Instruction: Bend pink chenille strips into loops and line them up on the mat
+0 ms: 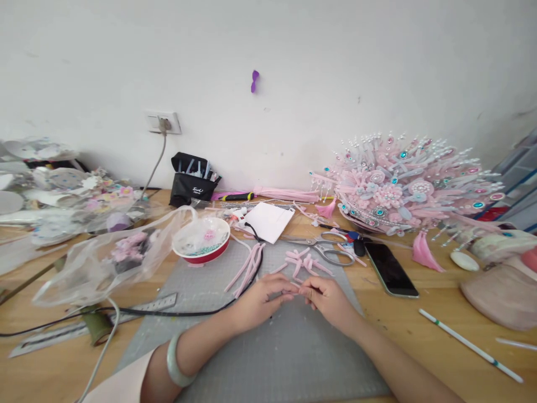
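Head camera: the workstation is a wooden table (419, 338) with a gray cutting mat (251, 358) in front of the operator. Both hands meet over the mat, fingertips close together.

Grip state:
- Right hand (329, 302): thumb and index finger are pinched together and appear to grasp a thin pink piece (297, 284).
- Left hand (266, 299): fingers extend toward the same point. Contact is not clear, so it cannot be told whether this hand grasps the piece or only steadies it.

Work location: the thin pink piece lies between the two sets of fingertips and is mostly hidden by them. Directly beyond it, short pink fuzzy pieces (302, 262) rest in a loose group on the mat. A bundle of longer pink stems (247, 271) lies to the left, beside a black cable (184, 313). Scissors (312, 242) lie behind the short pieces; a phone (390, 268) lies to the right, and a red-sided bowl (201, 258) stands to the left.

Step in hand, as judged: fine two-handed fingertip handling of the piece. From this position, the next move calls for a secure right pinch, independent left fingertips, and clearance from the loose pieces.
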Available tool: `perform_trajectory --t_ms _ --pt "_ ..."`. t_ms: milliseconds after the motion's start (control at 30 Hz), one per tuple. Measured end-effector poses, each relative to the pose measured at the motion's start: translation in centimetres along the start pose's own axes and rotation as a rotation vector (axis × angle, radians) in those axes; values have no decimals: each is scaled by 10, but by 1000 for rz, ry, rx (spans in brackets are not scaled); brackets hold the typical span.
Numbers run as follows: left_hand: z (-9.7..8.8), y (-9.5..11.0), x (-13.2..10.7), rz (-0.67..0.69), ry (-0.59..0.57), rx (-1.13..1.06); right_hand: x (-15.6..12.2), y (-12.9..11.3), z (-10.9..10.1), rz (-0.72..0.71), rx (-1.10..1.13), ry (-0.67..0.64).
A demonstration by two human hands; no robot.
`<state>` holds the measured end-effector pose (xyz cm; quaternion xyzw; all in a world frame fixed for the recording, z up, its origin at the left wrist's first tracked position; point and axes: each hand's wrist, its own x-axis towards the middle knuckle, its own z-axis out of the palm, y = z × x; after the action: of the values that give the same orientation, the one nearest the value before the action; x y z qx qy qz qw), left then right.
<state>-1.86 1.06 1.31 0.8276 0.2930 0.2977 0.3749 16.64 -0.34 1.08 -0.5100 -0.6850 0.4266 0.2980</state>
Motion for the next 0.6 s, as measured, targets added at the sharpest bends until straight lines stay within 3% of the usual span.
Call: perform_trajectory --t_ms 167,333,600 --pt "-3 4 -2 73 -39 210 -1 -3 -4 -51 -106 -12" --pt "-15 3 -2 137 26 506 2 -6 -11 -43 -163 19" --pt "-10 -4 -3 193 -27 504 3 0 -11 -103 -154 -41"
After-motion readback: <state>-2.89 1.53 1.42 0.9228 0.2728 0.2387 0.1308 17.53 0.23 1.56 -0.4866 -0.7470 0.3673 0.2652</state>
